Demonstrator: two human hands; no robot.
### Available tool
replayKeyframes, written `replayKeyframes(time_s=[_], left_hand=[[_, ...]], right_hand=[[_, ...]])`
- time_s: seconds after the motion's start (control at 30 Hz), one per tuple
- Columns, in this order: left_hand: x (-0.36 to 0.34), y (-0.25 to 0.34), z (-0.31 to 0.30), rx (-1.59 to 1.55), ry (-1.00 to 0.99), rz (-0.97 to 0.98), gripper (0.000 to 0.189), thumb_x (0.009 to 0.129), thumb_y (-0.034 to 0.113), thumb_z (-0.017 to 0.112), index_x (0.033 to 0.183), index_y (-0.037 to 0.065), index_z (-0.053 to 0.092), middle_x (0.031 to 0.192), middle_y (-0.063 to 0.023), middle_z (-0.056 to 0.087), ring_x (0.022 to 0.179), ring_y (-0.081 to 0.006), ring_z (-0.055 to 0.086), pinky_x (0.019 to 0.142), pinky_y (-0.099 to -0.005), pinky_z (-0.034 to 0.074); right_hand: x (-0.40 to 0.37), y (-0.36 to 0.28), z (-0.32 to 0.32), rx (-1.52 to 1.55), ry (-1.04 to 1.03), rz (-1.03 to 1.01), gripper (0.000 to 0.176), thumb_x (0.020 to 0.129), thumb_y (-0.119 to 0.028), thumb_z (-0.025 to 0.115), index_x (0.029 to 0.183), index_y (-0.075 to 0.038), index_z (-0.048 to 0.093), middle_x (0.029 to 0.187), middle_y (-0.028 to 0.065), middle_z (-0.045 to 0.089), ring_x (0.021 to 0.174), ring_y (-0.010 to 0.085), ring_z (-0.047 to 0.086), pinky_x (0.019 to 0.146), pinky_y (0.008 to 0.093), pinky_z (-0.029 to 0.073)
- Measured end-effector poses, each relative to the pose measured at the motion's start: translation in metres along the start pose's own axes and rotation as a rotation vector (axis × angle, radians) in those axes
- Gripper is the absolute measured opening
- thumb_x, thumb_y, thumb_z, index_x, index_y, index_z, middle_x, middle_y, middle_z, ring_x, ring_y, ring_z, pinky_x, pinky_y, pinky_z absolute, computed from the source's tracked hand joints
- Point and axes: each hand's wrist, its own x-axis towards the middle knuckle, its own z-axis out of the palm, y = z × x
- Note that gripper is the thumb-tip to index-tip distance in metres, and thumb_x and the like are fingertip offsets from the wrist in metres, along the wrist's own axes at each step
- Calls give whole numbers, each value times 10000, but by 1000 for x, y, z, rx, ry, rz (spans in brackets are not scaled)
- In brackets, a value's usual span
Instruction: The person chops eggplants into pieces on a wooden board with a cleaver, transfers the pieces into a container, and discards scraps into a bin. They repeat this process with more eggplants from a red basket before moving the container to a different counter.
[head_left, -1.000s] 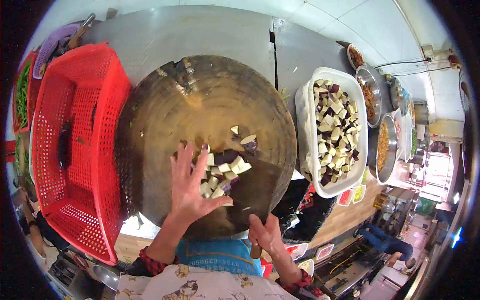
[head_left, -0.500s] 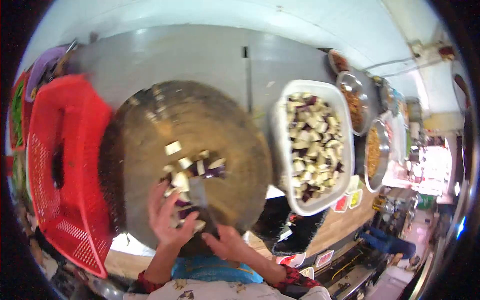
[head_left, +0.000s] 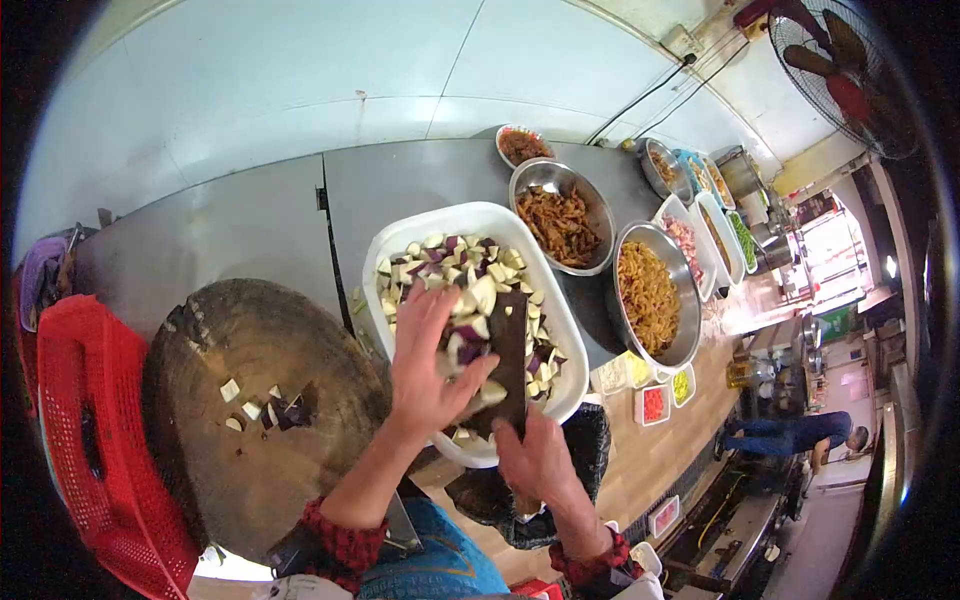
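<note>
Our right hand has its grip wrapped tight round the cleaver. Our left hand, fingers spread flat, pins eggplant chunks against the blade, right over the white tub. A few bits are lying on the chopping block beside it.

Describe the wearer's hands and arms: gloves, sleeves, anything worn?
Both bare, no gloves. Left hand and right hand show no ring or watch that I can make out. Forearms bare; each sleeve ends in a red-and-dark checked cuff: left cuff, right cuff.
</note>
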Motion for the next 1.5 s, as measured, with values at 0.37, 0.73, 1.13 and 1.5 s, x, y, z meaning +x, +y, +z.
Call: replayKeyframes(time_s=[0.37,0.73,1.13,1.5], left_hand=[[-38,-44,-123,496,314,-181,318,837,66,574,1151,24,604,1230,-131,577,1221,-320,481,1056,-437,340],[-113,-84,-216,833,-106,-320,576,771,323,713,1280,115,540,1354,-124,452,1304,-354,363,1089,-530,251],[-142,-80,-212,688,-165,-154,273,660,130,731,897,102,598,967,-74,559,890,-286,554,731,-408,433],[-184,-59,-203,468,61,-361,184,721,66,699,853,48,573,713,-84,569,580,-221,563,549,-339,475]], right_hand=[[9,54,-27,-112,416,-139,186,885,-131,559,996,15,527,548,190,568,462,307,600,424,387,454],[-72,35,87,738,-655,557,171,921,-163,553,1022,-26,532,609,-10,507,498,77,473,443,254,387],[-111,23,152,489,-617,479,138,941,-113,514,1036,-14,499,591,18,476,446,114,445,404,284,364],[-127,0,169,589,-641,586,206,943,-186,521,1085,-35,510,599,16,511,472,107,473,430,302,396]])
